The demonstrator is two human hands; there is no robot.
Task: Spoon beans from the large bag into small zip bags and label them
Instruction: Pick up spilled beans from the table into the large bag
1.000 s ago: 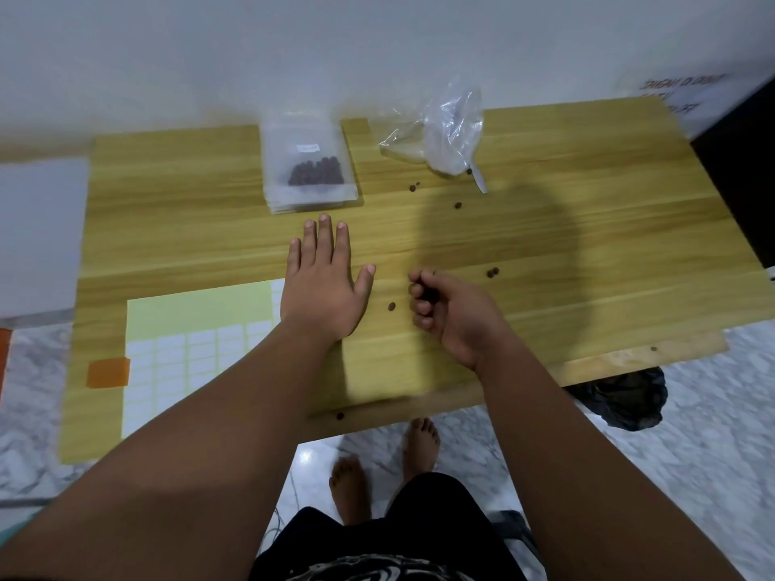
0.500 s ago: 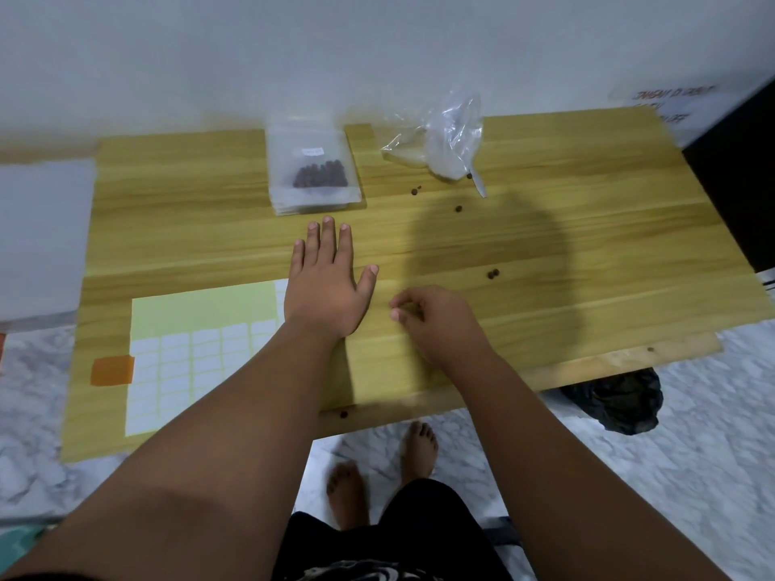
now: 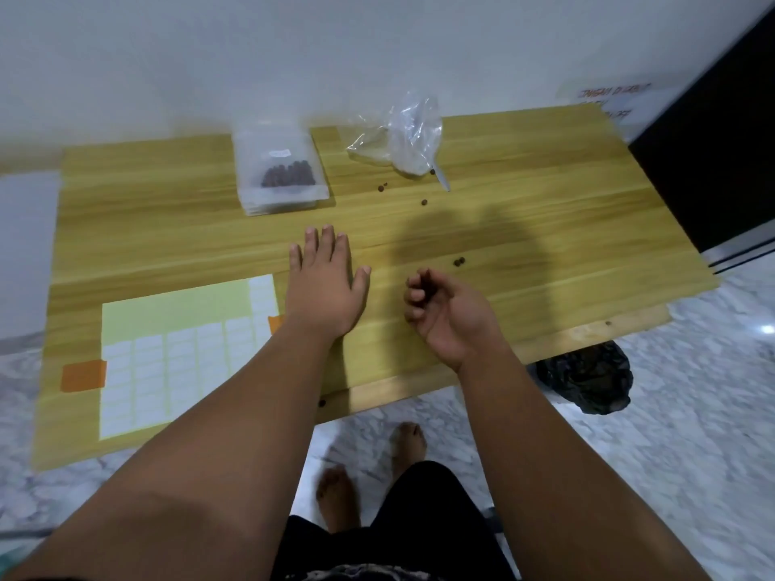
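Where the desk (image 3: 545,228) ran out to the left of the left hand (image 3: 325,287), the label sheet (image 3: 180,354) lay flat. An orange tape tab (image 3: 82,375) held its far edge, and its top rows looked peeled bare. Beyond that hand's fingertips, well apart, sat the stack of small zip bags (image 3: 281,178); the top one held dark beans and carried a small white label.

Left hand: released, palm down, fingers straight on the wood, gripping nothing.

Beyond and between the two hands, near the wall, the large bag (image 3: 402,140) lay crumpled and looked all but empty. A pale handle, probably the spoon (image 3: 442,182), stuck out of it toward the right hand.

Right hand (image 3: 444,312): just off the desk, palm turned up, fingers clenched inward on a dark speck, taken to be a gathered bean. How many it held, could not tell.

Loose beans (image 3: 459,261) lay just beyond this hand, with more nearer the large bag.

Judgement: spooning looked finished, and the step in hand was collecting spilled beans. The next move called for a fingertip pinch on the pair just beyond the right hand without dropping what it cupped.

Hard to make out: label writing, bag count in the stack, and the spoon bowl inside the plastic.
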